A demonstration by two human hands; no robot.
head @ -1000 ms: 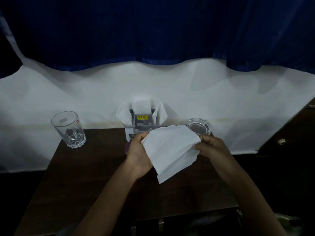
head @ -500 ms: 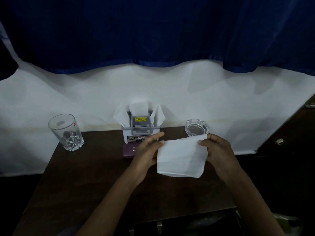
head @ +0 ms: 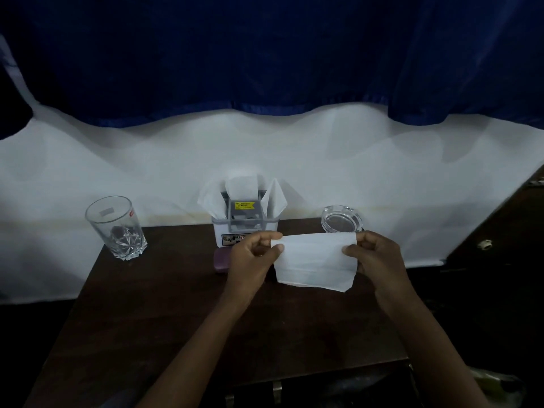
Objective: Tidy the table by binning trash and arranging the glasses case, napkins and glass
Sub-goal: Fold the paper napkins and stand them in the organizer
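Both hands hold a folded white napkin (head: 316, 262) above the dark wooden table (head: 153, 313). My left hand (head: 253, 262) pinches its upper left corner and my right hand (head: 375, 256) pinches its upper right corner. Behind the napkin stands a grey and white napkin holder (head: 244, 225) with several white napkins sticking up. A purple glasses case (head: 221, 260) lies in front of the holder, mostly hidden by my left hand. A clear drinking glass (head: 116, 228) stands upright at the table's back left corner.
A clear glass ashtray (head: 341, 219) sits at the back right of the table. White cloth (head: 323, 172) hangs behind the table below a dark blue curtain (head: 265, 54). The floor to the right is dark.
The napkin went from loosely draped between my hands to a flat folded rectangle held taut by its top corners. My hands moved slightly apart.
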